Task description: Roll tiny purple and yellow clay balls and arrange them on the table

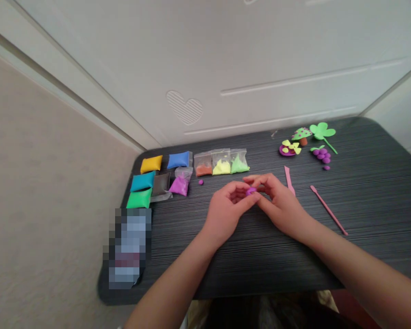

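Note:
Between the fingertips of both hands is a small piece of purple modelling clay [250, 191], partly covered by the fingers. My left hand [228, 210] pinches it from the left, thumb and forefinger closed on it. From the other side my right hand [277, 203] also grips it with thumb and fingers. A small purple clay ball [201, 182] lies left of the hands. Just right of my right hand is a pink flat modelling tool [289, 179], partly hidden by the hand. A thin pink modelling stick [329, 210] lies farther right.
Open bags of brown clay [203, 170], yellow clay [222, 167] and light green clay [239, 164] lie behind the hands. Several coloured packets, including a blue one [178, 160], are at left. Clay grapes [322, 155], a mushroom [302, 135] and a clover [322, 131] sit at back right.

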Tool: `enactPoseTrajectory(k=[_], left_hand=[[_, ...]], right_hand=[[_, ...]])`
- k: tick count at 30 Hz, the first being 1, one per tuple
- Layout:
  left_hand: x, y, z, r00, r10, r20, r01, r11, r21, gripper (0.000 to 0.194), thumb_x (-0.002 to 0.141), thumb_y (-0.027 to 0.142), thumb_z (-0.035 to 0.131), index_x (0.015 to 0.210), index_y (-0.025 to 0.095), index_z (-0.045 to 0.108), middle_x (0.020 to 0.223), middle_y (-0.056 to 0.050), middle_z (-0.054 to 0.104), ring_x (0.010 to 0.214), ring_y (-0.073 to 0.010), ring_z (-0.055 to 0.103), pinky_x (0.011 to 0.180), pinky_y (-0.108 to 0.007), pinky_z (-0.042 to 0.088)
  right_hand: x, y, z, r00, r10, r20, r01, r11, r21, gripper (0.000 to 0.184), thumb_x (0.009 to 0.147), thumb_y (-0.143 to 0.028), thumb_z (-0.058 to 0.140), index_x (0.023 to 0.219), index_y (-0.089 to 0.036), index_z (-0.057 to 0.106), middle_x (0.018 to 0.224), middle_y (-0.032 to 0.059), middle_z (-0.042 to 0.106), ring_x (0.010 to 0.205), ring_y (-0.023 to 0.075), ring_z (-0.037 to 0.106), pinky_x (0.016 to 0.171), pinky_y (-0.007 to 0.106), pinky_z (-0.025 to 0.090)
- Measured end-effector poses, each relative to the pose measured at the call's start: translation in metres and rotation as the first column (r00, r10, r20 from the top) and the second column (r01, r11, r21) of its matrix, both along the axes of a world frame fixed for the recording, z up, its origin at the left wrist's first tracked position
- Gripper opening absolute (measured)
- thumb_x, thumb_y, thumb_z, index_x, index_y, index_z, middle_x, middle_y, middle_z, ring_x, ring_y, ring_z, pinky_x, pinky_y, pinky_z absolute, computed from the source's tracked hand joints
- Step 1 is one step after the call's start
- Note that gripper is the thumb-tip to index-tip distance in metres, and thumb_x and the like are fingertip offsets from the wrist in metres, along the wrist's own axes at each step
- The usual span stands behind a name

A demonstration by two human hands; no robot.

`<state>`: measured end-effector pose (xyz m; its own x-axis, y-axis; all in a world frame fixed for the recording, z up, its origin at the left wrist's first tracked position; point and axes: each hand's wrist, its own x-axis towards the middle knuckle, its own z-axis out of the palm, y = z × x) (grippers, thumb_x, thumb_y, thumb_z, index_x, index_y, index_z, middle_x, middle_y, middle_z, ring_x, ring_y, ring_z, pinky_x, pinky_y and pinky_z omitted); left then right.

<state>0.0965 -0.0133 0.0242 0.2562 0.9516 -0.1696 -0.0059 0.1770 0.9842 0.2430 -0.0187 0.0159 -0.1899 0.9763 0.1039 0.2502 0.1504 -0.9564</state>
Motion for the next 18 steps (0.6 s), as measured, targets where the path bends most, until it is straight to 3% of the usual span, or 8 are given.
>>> enactPoseTrajectory(k=[2, 4, 7, 10, 14, 18], left_hand=[[0.000, 0.005, -0.002, 0.995, 0.028, 0.095, -0.024, 0.999, -0.045, 0.020, 0.066, 0.027, 0.070, 0.083, 0.018, 0.065, 0.078, 0.000, 0.066, 0.068, -0.0102, 0.058, 0.068, -0.025, 0.047], [-0.004, 0.008, -0.005, 0.984, 0.031, 0.175, -0.020, 0.997, -0.068, 0.020, 0.066, 0.024, 0.070, 0.085, 0.019, 0.067, 0.077, 0.000, 0.067, 0.066, -0.0090, 0.058, 0.068, -0.024, 0.048], [-0.010, 0.010, -0.010, 0.963, 0.015, 0.270, 0.013, 0.995, -0.103, 0.020, 0.068, 0.021, 0.068, 0.088, 0.018, 0.067, 0.075, 0.000, 0.068, 0.065, -0.0086, 0.060, 0.069, -0.024, 0.049], [-0.012, 0.011, -0.013, 0.943, -0.002, 0.333, 0.056, 0.986, -0.154, 0.025, 0.070, 0.020, 0.067, 0.094, 0.018, 0.062, 0.074, -0.001, 0.069, 0.068, -0.0108, 0.063, 0.067, -0.024, 0.050], [-0.011, 0.013, -0.016, 0.929, 0.032, 0.369, 0.027, 0.988, -0.152, 0.022, 0.069, 0.018, 0.067, 0.089, 0.017, 0.057, 0.077, 0.001, 0.067, 0.070, -0.0104, 0.063, 0.063, -0.022, 0.051], [-0.011, 0.014, -0.019, 0.945, 0.078, 0.316, -0.038, 0.991, -0.131, 0.020, 0.067, 0.019, 0.069, 0.077, 0.016, 0.053, 0.066, 0.003, 0.063, 0.054, -0.0065, 0.057, 0.048, -0.017, 0.043]], right_hand=[[-0.002, 0.004, 0.003, 0.994, -0.104, -0.035, 0.105, 0.994, 0.032, 0.013, 0.076, -0.026, 0.058, 0.085, -0.022, 0.050, 0.099, 0.0040, 0.054, 0.091, 0.0147, 0.053, 0.076, 0.029, 0.047], [-0.004, 0.008, 0.006, 0.984, -0.147, -0.097, 0.146, 0.989, -0.018, 0.015, 0.073, -0.027, 0.062, 0.082, -0.022, 0.052, 0.085, 0.0011, 0.055, 0.078, 0.0125, 0.055, 0.068, 0.027, 0.047], [-0.005, 0.010, 0.006, 0.968, -0.113, -0.223, 0.075, 0.982, -0.171, 0.012, 0.072, -0.027, 0.064, 0.078, -0.021, 0.056, 0.071, -0.0025, 0.058, 0.065, 0.0093, 0.055, 0.064, 0.024, 0.045], [-0.004, 0.009, 0.004, 0.932, -0.104, -0.348, -0.001, 0.957, -0.289, 0.011, 0.071, -0.028, 0.065, 0.076, -0.019, 0.060, 0.071, -0.0023, 0.061, 0.066, 0.0086, 0.055, 0.065, 0.024, 0.044], [0.000, 0.008, 0.001, 0.870, -0.127, -0.476, -0.121, 0.881, -0.457, 0.009, 0.074, -0.027, 0.063, 0.079, -0.020, 0.063, 0.072, -0.0024, 0.059, 0.065, 0.0071, 0.051, 0.063, 0.023, 0.041], [0.001, 0.006, 0.003, 0.805, -0.165, -0.569, -0.215, 0.814, -0.540, 0.008, 0.073, -0.028, 0.063, 0.076, -0.020, 0.064, 0.066, -0.0028, 0.054, 0.062, 0.0071, 0.048, 0.061, 0.022, 0.042]])
